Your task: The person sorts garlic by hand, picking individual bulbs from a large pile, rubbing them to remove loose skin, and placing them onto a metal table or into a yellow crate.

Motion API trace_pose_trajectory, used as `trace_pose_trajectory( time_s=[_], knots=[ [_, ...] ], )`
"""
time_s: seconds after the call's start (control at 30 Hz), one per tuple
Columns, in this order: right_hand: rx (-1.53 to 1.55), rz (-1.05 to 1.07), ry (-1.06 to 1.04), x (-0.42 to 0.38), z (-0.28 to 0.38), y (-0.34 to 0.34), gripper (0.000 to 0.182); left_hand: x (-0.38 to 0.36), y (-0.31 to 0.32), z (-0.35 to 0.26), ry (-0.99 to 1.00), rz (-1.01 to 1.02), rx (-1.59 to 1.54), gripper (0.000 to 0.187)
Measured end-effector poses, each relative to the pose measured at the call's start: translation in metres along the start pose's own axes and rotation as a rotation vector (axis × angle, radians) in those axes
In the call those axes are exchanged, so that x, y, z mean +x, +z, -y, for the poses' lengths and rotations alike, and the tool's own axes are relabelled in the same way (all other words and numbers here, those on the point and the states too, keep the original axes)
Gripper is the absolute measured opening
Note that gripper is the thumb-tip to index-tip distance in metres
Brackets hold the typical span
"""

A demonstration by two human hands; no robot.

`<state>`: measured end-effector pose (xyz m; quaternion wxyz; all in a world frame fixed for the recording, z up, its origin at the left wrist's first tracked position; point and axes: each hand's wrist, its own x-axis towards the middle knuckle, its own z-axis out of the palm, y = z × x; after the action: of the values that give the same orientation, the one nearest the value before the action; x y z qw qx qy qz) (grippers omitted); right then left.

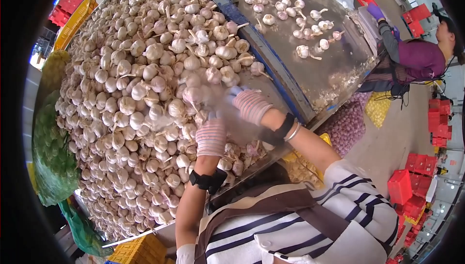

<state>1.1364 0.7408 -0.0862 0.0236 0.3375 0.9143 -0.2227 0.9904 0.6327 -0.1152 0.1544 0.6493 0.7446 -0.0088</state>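
Note:
Both hands wear knit gloves with pink and grey stripes. My left hand (211,135) reaches into a wide heap of garlic bulbs (160,82), its smeared fingertips right beside a blurred garlic bulb (193,95) with its stem angled toward them. Close to its right, my right hand (252,106) is over the heap's edge, with bluish fingertips curled inward. A hazy smear covers the space between the hands, and I cannot tell what the right fingers hold. Loose bulbs with dry stems and roots lie all around.
A blue-edged metal rail (278,77) divides the heap from a worktop (334,77) with scattered bulbs. Beyond it sits a person (420,53) in purple gloves. Green mesh sacks (55,152) stand at left, a yellow crate (140,249) below, and red crates (414,196) at right.

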Motion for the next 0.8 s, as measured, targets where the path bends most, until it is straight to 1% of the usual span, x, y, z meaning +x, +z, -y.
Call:
trace_pose_trajectory(
  time_s=[0.03, 0.07, 0.1, 0.13, 0.17, 0.2, 0.23, 0.27, 0.3, 0.33, 0.37, 0.4, 0.43, 0.47, 0.5, 0.53, 0.57, 0.6, 0.63, 0.67, 0.7, 0.73, 0.77, 0.8],
  knots=[
    [0.014, 0.064, 0.054, 0.000, 0.003, 0.001, 0.040, -0.002, 0.001, 0.000, 0.010, -0.040, -0.017, 0.021],
    [0.018, 0.058, 0.056, -0.004, 0.002, 0.004, 0.040, -0.003, 0.001, 0.000, 0.024, -0.079, -0.034, 0.021],
    [0.095, 0.030, 0.140, -0.010, -0.003, 0.008, 0.039, -0.004, -0.005, -0.003, 0.031, -0.083, -0.030, 0.021],
    [0.170, 0.004, 0.225, -0.015, -0.011, 0.014, 0.037, -0.007, -0.015, -0.007, 0.039, 0.019, -0.013, 0.021],
    [0.171, 0.029, 0.238, -0.020, -0.021, 0.019, 0.034, -0.010, -0.019, -0.011, 0.044, 0.122, 0.000, 0.021],
    [0.168, 0.032, 0.242, -0.026, -0.032, 0.026, 0.034, -0.012, -0.009, -0.012, 0.046, 0.124, -0.005, 0.021],
    [0.207, -0.023, 0.183, -0.032, -0.042, 0.031, 0.033, -0.012, 0.009, -0.009, 0.154, -0.061, 0.149, 0.012],
    [0.248, -0.084, 0.123, -0.039, -0.052, 0.036, 0.033, -0.011, 0.025, -0.004, 0.263, -0.250, 0.308, 0.009],
    [0.298, -0.070, 0.150, -0.053, -0.042, 0.007, 0.025, -0.006, 0.034, 0.002, 0.279, -0.144, 0.243, 0.011],
    [0.322, -0.003, 0.154, -0.070, -0.035, -0.025, 0.025, -0.005, 0.020, -0.002, 0.277, -0.149, 0.244, 0.011],
    [0.338, 0.187, 0.099, -0.089, -0.032, -0.060, 0.024, -0.009, -0.008, -0.010, 0.220, 0.034, 0.184, 0.025],
    [0.335, 0.446, 0.097, -0.107, -0.024, -0.096, 0.028, -0.013, -0.027, -0.015, 0.164, 0.221, 0.122, 0.045],
    [0.312, 0.376, -0.038, -0.130, -0.022, -0.113, 0.034, -0.018, -0.035, -0.014, 0.168, 0.227, 0.127, 0.045],
    [0.284, 0.319, -0.081, -0.140, -0.018, -0.126, 0.040, -0.024, -0.040, -0.011, 0.177, 0.150, -0.045, 0.050],
    [0.304, 0.296, 0.012, -0.141, -0.016, -0.127, 0.043, -0.028, -0.044, -0.010, 0.185, 0.070, -0.218, 0.055],
    [0.327, 0.274, 0.108, -0.142, -0.013, -0.127, 0.046, -0.031, -0.048, -0.009, 0.195, 0.074, -0.215, 0.055],
    [0.330, 0.272, 0.117, -0.136, -0.012, -0.115, 0.046, -0.036, -0.050, -0.010, 0.203, 0.073, -0.487, 0.056],
    [0.266, 0.181, 0.106, -0.122, -0.013, -0.092, 0.049, -0.041, -0.053, -0.011, 0.203, 0.070, -0.761, 0.056],
    [0.196, 0.090, 0.089, -0.105, -0.013, -0.070, 0.053, -0.046, -0.058, -0.015, 0.268, -0.026, -0.845, 0.056],
    [0.149, 0.119, 0.105, -0.090, -0.007, -0.049, 0.053, -0.050, -0.062, -0.019, 0.268, -0.028, -0.844, 0.056],
    [0.074, 0.147, 0.066, -0.076, -0.006, -0.024, 0.046, -0.052, -0.065, -0.022, 0.307, -0.132, -0.860, 0.055],
    [0.076, 0.147, 0.060, -0.064, -0.007, -0.004, 0.046, -0.056, -0.068, -0.023, 0.343, -0.233, -0.872, 0.054],
    [0.046, 0.162, 0.066, -0.055, -0.006, 0.012, 0.040, -0.062, -0.074, -0.022, 0.260, -0.174, -0.815, 0.052],
    [0.012, 0.175, 0.071, -0.049, -0.003, 0.016, 0.035, -0.065, -0.072, -0.020, 0.257, -0.175, -0.810, 0.052]
  ],
)
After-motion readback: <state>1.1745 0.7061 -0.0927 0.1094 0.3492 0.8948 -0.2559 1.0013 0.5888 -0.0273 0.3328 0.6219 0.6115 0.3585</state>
